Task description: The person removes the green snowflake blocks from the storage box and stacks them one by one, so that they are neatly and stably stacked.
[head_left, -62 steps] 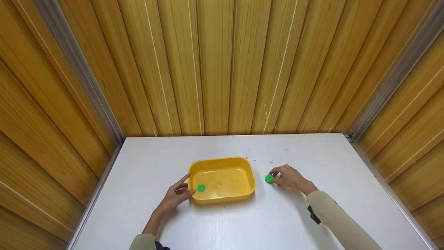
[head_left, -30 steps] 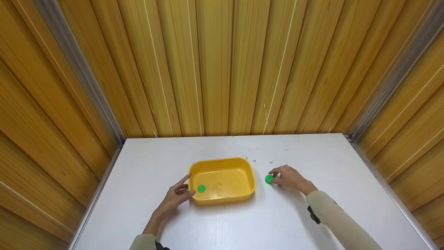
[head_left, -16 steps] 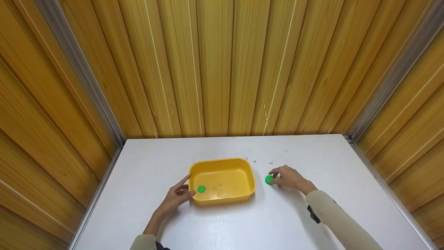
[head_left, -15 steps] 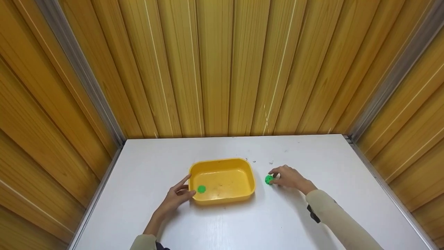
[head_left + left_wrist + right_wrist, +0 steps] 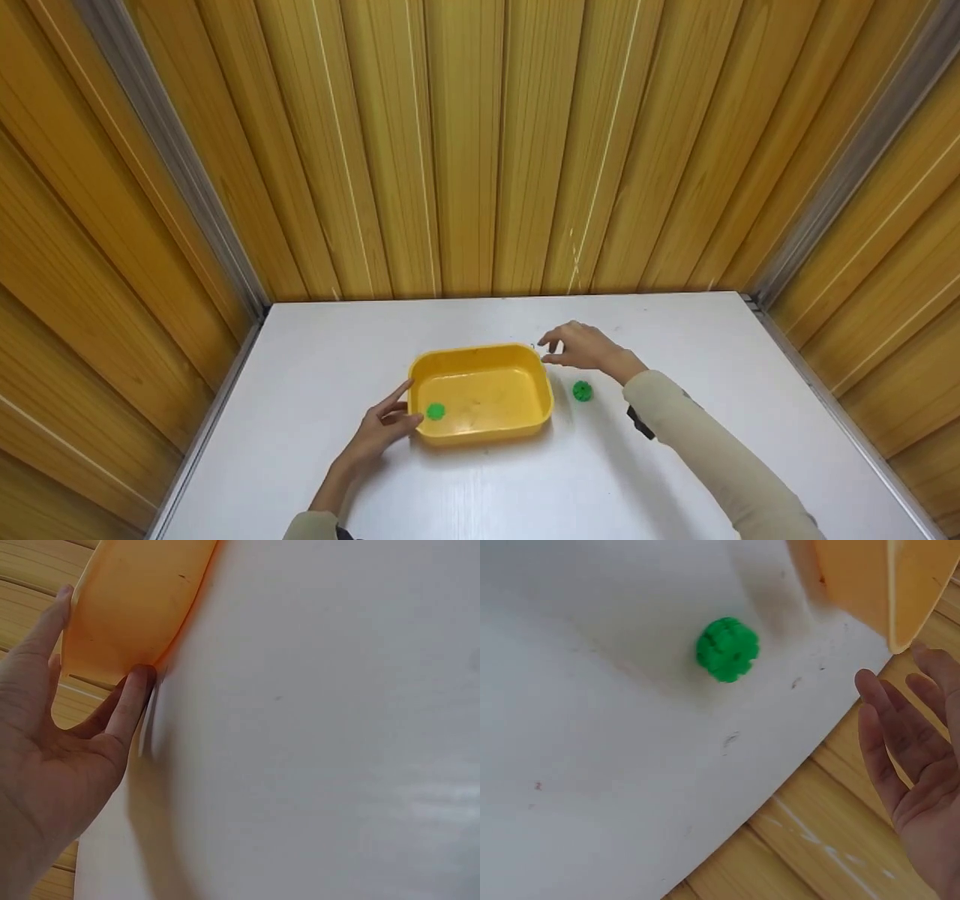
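Observation:
My left hand [image 5: 381, 429] holds the left end of a yellow plastic tub [image 5: 480, 433], thumb and fingers spread against its end wall. A flat green notched disc [image 5: 436, 411] lies inside the tub near its left end. To the right of the tub, a short stack of green notched discs [image 5: 582, 391] stands on the white table, apart from both hands. My right hand [image 5: 589, 347] hovers by the tub's far right corner with nothing in its loosely bent fingers. In the right wrist view its thumb is close to the tub's rim; whether they touch I cannot tell.
The white table [image 5: 645, 465] carries small dark marks behind the stack. Wood-patterned panels [image 5: 465, 150] rise along its back edge and on both sides, with grey metal posts [image 5: 187, 165] at the corners.
My right hand has let go of the green disc stack and moved up and left to the tub's far right corner. The stack stays on the table; the left hand keeps its place.

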Action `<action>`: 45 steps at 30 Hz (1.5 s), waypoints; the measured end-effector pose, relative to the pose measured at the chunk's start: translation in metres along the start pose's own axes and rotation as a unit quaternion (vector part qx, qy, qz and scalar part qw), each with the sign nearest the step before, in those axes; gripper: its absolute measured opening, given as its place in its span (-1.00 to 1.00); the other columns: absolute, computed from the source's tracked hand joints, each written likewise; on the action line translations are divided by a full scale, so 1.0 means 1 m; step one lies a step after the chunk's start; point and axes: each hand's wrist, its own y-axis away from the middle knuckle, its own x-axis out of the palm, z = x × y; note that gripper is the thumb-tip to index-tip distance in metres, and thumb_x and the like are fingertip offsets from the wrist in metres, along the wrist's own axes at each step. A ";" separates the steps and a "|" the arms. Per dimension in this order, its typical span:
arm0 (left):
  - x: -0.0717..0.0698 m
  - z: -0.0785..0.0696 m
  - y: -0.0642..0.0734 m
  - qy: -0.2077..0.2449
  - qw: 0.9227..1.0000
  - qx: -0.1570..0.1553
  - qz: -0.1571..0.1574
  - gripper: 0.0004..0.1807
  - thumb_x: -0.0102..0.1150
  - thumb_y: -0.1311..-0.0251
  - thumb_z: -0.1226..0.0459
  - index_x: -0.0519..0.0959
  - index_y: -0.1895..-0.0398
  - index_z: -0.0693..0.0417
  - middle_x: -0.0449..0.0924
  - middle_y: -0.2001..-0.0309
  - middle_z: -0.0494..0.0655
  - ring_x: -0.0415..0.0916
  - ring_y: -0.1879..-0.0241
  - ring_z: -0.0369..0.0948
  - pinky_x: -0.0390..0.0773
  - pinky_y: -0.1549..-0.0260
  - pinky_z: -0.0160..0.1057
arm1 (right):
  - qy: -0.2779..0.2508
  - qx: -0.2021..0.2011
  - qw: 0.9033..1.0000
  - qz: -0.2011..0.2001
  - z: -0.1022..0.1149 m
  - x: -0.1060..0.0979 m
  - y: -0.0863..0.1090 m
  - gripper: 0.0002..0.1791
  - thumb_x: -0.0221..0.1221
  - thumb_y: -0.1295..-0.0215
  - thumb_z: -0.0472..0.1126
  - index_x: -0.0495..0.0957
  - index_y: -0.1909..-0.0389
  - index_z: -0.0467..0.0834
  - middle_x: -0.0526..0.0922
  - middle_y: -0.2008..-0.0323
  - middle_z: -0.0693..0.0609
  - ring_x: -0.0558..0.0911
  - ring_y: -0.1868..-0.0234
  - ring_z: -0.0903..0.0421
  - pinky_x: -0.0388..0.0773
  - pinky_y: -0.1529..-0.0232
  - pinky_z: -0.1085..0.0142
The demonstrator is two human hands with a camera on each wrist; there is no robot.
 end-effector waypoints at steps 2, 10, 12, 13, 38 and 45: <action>0.000 0.001 0.001 -0.007 1.000 -0.001 -0.002 -0.20 0.28 -0.36 0.06 0.18 -0.61 -0.18 0.43 -0.30 0.29 0.53 -0.20 0.00 0.65 -0.17 -0.06 | -0.006 -0.014 1.000 0.004 0.016 -0.001 -0.011 -0.64 0.28 -0.42 -0.11 0.68 -0.12 -0.20 0.79 0.09 -0.11 0.73 0.23 0.07 0.75 0.15 0.23; 0.003 0.008 0.004 -0.003 1.000 0.000 0.016 -0.17 0.28 -0.36 0.05 0.15 -0.62 -0.14 0.44 -0.30 0.32 0.55 -0.19 0.00 0.64 -0.18 -0.03 | 0.017 -0.104 0.994 0.036 0.083 0.018 -0.046 -0.62 0.27 -0.42 -0.04 0.70 -0.10 -0.19 0.81 0.14 -0.05 0.76 0.22 0.09 0.73 0.10 0.25; 0.003 0.009 0.004 -0.004 1.000 0.000 0.018 -0.17 0.28 -0.36 0.04 0.15 -0.62 -0.13 0.44 -0.28 0.32 0.55 -0.18 -0.01 0.65 -0.17 -0.05 | 0.021 -0.113 0.992 0.043 0.095 0.027 -0.053 -0.62 0.28 -0.42 -0.03 0.70 -0.10 -0.18 0.81 0.15 -0.03 0.75 0.22 0.11 0.72 0.11 0.28; 0.003 0.009 0.004 -0.003 1.000 0.000 0.020 -0.17 0.29 -0.36 0.05 0.15 -0.62 -0.13 0.44 -0.28 0.32 0.56 -0.17 -0.01 0.65 -0.17 -0.06 | 0.024 -0.117 0.992 0.046 0.100 0.032 -0.056 -0.62 0.28 -0.42 -0.03 0.70 -0.10 -0.18 0.81 0.16 -0.02 0.75 0.22 0.12 0.71 0.12 0.29; -0.002 0.007 -0.004 0.029 0.999 0.031 0.034 -0.22 0.23 -0.42 0.18 0.13 -0.63 -0.11 0.45 -0.28 0.34 0.59 -0.12 -0.07 0.66 -0.10 -0.25 | 0.053 -0.125 0.985 0.108 0.131 0.111 -0.099 -0.80 0.39 -0.30 -0.16 0.80 0.07 0.03 0.78 0.09 0.15 0.56 0.25 0.29 0.64 -0.01 0.45; -0.006 0.007 -0.005 0.020 0.999 0.030 0.029 -0.19 0.26 -0.39 0.15 0.13 -0.63 -0.10 0.48 -0.25 0.33 0.60 -0.11 -0.08 0.65 -0.07 -0.31 | 0.071 -0.130 0.983 0.111 0.130 0.107 -0.098 -0.79 0.39 -0.30 -0.12 0.79 0.05 0.04 0.80 0.09 0.16 0.65 0.21 0.30 0.67 -0.02 0.44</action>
